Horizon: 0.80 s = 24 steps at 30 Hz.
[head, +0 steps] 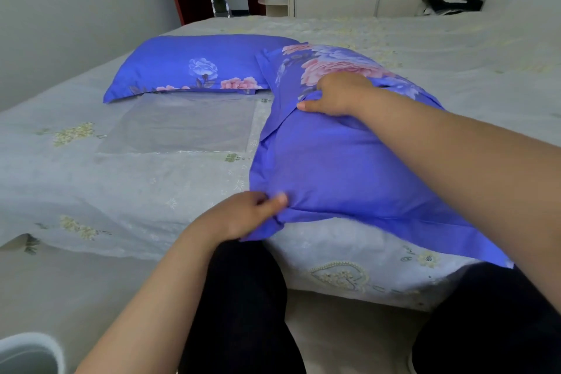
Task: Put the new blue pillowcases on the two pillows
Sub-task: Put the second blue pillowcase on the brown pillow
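1. Hands first: the left hand pinches the near corner of the second pillow, thumb on top and fingers curled into the blue cloth. The right hand grips a fold of the pillowcase at the far side of that pillow, by the pink flowers, thumb pointing left.
2. Place: the second pillow lies at an angle on the bed, its near end overhanging the bed's front edge and its far end just beside the first pillow.
3. The step in hand looks like the finishing of the second case: seating the filling into the corners and smoothing the cloth.
4. To do it well, I would hold the near corner firm and draw the far fold away from it, so the loose flap along the left side flattens.
5. Slack cloth hangs at the near end; the filling probably needs pushing down into that corner before the pillow is laid flat.
6. Contents: both blue cases look full. The first pillow lies flat and neat toward the far left of the bed, and its open end cannot be made out.
7. A folded pale cover lies on the bed, just in front of the first pillow.
8. A white bin stands on the floor left of the bed's front; its contents are not visible.
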Each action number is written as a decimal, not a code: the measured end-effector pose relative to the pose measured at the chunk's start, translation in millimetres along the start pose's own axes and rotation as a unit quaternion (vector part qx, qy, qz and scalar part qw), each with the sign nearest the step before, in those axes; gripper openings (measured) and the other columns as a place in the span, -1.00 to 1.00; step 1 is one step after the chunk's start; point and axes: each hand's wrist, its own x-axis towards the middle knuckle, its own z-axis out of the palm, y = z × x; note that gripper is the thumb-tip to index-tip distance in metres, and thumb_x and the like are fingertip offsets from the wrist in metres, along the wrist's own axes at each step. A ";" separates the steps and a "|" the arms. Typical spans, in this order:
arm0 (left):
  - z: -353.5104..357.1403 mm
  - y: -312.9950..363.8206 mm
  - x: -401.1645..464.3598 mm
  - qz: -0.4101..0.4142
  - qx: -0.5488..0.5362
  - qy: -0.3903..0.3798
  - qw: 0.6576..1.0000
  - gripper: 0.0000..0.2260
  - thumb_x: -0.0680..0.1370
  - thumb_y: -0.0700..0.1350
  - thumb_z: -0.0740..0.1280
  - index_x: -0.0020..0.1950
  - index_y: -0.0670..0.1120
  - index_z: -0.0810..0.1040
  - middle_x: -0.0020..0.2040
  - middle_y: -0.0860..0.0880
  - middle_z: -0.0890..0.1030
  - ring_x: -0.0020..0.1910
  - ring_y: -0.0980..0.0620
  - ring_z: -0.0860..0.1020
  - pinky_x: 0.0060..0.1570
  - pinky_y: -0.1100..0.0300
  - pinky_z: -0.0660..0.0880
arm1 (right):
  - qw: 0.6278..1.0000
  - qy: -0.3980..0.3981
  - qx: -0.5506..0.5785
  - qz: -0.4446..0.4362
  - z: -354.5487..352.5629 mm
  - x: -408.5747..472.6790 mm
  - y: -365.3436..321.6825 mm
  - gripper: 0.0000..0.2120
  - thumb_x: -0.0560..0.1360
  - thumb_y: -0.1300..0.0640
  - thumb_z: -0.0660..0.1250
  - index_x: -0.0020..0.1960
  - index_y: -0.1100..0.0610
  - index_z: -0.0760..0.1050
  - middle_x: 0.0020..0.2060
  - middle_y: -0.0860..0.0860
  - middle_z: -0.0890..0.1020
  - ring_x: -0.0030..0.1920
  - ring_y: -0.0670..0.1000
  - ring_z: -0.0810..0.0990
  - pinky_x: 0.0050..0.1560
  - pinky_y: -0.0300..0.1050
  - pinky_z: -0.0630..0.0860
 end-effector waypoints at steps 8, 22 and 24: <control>21.6 4.7 24.0 0.011 0.048 0.160 0.986 -0.54 0.51 0.23 0.25 -0.30 -0.15 0.40 -0.34 -0.08 0.51 -0.27 -0.11 0.53 -0.22 0.07 0.42 | 0.997 -0.067 -0.023 -0.035 -24.5 -5.1 0.1 -0.61 0.46 0.01 0.39 0.20 0.17 0.48 0.12 0.08 0.54 0.14 0.16 0.50 0.05 -0.06 0.39; 14.6 45.7 31.4 0.061 0.343 0.410 0.843 -0.78 0.55 -0.15 0.11 0.14 -0.13 0.45 0.02 -0.12 0.51 -0.05 -0.18 0.51 -0.35 0.06 0.37 | 0.979 -0.186 -0.080 0.023 -50.8 -49.1 66.7 -0.23 0.31 -0.25 0.44 0.34 0.16 0.32 0.27 0.13 0.44 0.09 0.11 0.43 0.05 -0.09 0.36; 14.7 62.0 45.9 0.147 0.295 0.448 0.831 -0.65 0.54 0.03 0.06 0.10 -0.14 0.51 0.01 -0.13 0.55 -0.05 -0.21 0.51 -0.28 0.00 0.44 | 0.971 -0.213 -0.101 0.033 -55.8 -50.0 73.8 -0.24 0.32 -0.19 0.47 0.35 0.17 0.31 0.27 0.11 0.43 0.13 0.13 0.45 0.02 -0.12 0.37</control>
